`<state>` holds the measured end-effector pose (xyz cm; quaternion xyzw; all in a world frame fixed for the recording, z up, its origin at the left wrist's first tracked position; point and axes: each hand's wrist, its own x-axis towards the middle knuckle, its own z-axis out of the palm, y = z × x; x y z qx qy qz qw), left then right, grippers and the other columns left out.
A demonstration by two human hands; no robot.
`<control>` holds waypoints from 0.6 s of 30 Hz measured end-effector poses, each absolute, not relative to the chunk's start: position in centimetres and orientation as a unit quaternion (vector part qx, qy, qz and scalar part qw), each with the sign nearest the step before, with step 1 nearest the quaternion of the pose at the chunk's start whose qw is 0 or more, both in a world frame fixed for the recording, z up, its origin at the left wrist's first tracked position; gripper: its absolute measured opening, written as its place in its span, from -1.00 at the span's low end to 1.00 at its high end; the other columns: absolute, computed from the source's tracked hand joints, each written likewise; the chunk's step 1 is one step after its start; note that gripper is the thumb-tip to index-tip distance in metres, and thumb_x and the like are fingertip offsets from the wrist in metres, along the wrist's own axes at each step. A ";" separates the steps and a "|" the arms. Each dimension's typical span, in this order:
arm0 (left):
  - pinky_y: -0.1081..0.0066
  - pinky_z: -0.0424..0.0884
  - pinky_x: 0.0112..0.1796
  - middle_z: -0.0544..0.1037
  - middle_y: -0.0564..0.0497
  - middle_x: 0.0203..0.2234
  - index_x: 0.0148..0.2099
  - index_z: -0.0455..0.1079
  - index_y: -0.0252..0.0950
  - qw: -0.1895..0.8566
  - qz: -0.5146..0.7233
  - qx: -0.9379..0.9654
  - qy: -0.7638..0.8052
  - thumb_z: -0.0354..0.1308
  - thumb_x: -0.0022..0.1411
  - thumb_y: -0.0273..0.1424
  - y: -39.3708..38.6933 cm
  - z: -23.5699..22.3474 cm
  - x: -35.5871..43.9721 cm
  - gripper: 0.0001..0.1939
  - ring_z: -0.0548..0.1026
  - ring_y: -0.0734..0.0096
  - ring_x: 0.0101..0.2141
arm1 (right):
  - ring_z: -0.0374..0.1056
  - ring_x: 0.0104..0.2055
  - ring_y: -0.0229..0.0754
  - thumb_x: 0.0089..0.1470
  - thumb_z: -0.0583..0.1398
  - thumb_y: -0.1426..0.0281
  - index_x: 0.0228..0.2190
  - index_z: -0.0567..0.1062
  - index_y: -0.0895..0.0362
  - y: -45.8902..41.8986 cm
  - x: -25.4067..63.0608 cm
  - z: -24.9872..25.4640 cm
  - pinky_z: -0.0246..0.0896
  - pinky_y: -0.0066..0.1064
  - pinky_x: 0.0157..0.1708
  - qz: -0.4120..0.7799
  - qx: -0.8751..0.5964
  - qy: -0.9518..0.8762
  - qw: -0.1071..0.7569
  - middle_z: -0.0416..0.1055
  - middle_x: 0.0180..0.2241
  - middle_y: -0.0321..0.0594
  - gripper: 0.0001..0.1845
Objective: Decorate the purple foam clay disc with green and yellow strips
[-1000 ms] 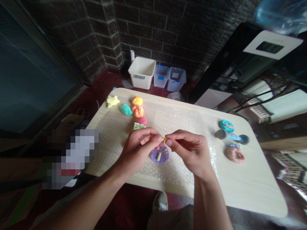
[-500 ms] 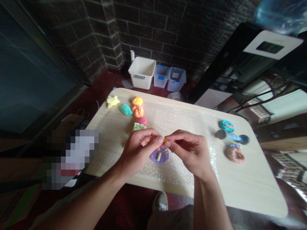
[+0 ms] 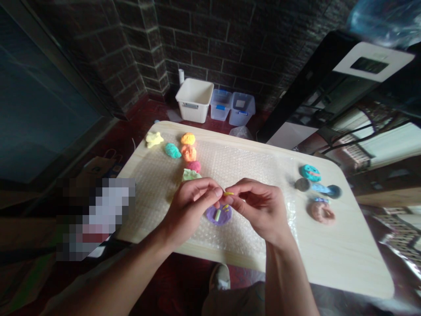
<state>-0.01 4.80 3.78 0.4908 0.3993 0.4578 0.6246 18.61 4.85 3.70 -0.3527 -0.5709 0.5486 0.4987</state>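
A small yellow strip of modelling clay (image 3: 229, 193) is pinched between my two hands above the bubble wrap. My left hand (image 3: 194, 199) is closed, its thumb and forefinger at the strip's left end. At the right end, the thumb and forefinger of my right hand (image 3: 259, 204) close around it, with much of the strip showing between them. Just below my fingertips lies a flat purple clay disc (image 3: 213, 219), carrying a pale green clay bar (image 3: 217, 214) and small yellow clay strips (image 3: 226, 208). A pale green clay piece (image 3: 190, 174) is partly hidden behind my left hand.
Bubble wrap (image 3: 230, 162) covers much of the table (image 3: 351, 259). Orange clay (image 3: 188, 153), teal clay (image 3: 173, 150) and a yellow clay star (image 3: 154, 139) lie at left. A blue dumbbell-like piece (image 3: 320, 188) and pink clay ring (image 3: 323, 212) lie at right. A white bin (image 3: 194, 105) stands beyond.
More of the yellow clay strip shows between my fingertips now, and the right thumb and forefinger have parted slightly around it. Both hands stay in nearly the same place.
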 end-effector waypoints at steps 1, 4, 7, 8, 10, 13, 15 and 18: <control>0.37 0.33 -0.32 0.51 0.02 -0.50 -0.38 0.50 -0.29 0.616 0.465 0.493 0.402 0.21 0.38 -0.28 4.8 3.7 -0.1 -0.72 0.45 0.35 -0.40 | 0.59 -0.34 -0.18 0.16 0.44 0.47 -0.22 0.74 0.04 4.8 18.6 3.7 0.51 -0.34 -0.33 0.548 -0.353 -0.570 0.500 0.68 -0.34 -0.20 -0.87; 0.34 0.34 -0.30 0.53 0.01 -0.48 -0.37 0.52 -0.29 0.605 0.479 0.490 0.406 0.19 0.38 -0.29 4.8 3.3 -0.2 -0.72 0.45 0.33 -0.40 | 0.58 -0.36 -0.18 0.16 0.45 0.46 -0.24 0.73 0.04 4.8 18.6 3.7 0.51 -0.34 -0.34 0.544 -0.357 -0.566 0.506 0.68 -0.36 -0.21 -0.89; 0.37 0.33 -0.32 0.53 0.02 -0.49 -0.36 0.52 -0.29 0.628 0.469 0.476 0.399 0.23 0.36 -0.30 4.7 3.2 -0.2 -0.75 0.46 0.35 -0.40 | 0.59 -0.36 -0.17 0.14 0.46 0.45 -0.25 0.73 0.05 4.8 18.6 3.7 0.52 -0.33 -0.32 0.551 -0.348 -0.564 0.507 0.68 -0.36 -0.20 -0.89; 0.38 0.33 -0.33 0.52 0.03 -0.50 -0.36 0.52 -0.29 0.634 0.467 0.473 0.396 0.25 0.35 -0.30 4.8 3.3 -0.2 -0.76 0.46 0.36 -0.40 | 0.59 -0.36 -0.16 0.14 0.46 0.45 -0.25 0.72 0.06 4.8 18.6 3.6 0.52 -0.32 -0.32 0.553 -0.346 -0.566 0.505 0.68 -0.36 -0.20 -0.89; 0.40 0.33 -0.34 0.52 0.04 -0.51 -0.36 0.52 -0.30 0.640 0.461 0.471 0.395 0.28 0.32 -0.30 4.8 3.5 -0.1 -0.78 0.46 0.38 -0.41 | 0.58 -0.36 -0.16 0.14 0.46 0.44 -0.25 0.73 0.06 4.8 18.6 3.6 0.53 -0.32 -0.33 0.550 -0.349 -0.569 0.502 0.68 -0.36 -0.19 -0.90; 0.41 0.33 -0.36 0.53 0.03 -0.51 -0.36 0.53 -0.32 0.642 0.453 0.472 0.399 0.30 0.29 -0.31 4.8 3.9 0.0 -0.79 0.46 0.39 -0.42 | 0.56 -0.36 -0.18 0.13 0.47 0.44 -0.25 0.73 0.06 4.8 18.7 3.6 0.51 -0.34 -0.36 0.540 -0.356 -0.573 0.502 0.67 -0.36 -0.20 -0.88; 0.42 0.32 -0.37 0.53 0.03 -0.52 -0.36 0.53 -0.32 0.643 0.451 0.472 0.400 0.30 0.28 -0.32 4.8 4.1 0.1 -0.80 0.45 0.40 -0.43 | 0.54 -0.35 -0.19 0.12 0.47 0.46 -0.23 0.73 0.05 4.8 18.6 3.5 0.50 -0.36 -0.36 0.541 -0.354 -0.573 0.504 0.66 -0.35 -0.20 -0.86; 0.43 0.33 -0.37 0.56 0.02 -0.50 -0.35 0.54 -0.32 0.643 0.453 0.468 0.403 0.31 0.28 -0.31 4.8 4.1 0.1 -0.80 0.47 0.40 -0.42 | 0.52 -0.35 -0.21 0.10 0.47 0.49 -0.19 0.73 0.02 4.8 18.6 3.4 0.48 -0.37 -0.35 0.546 -0.349 -0.569 0.506 0.64 -0.34 -0.22 -0.78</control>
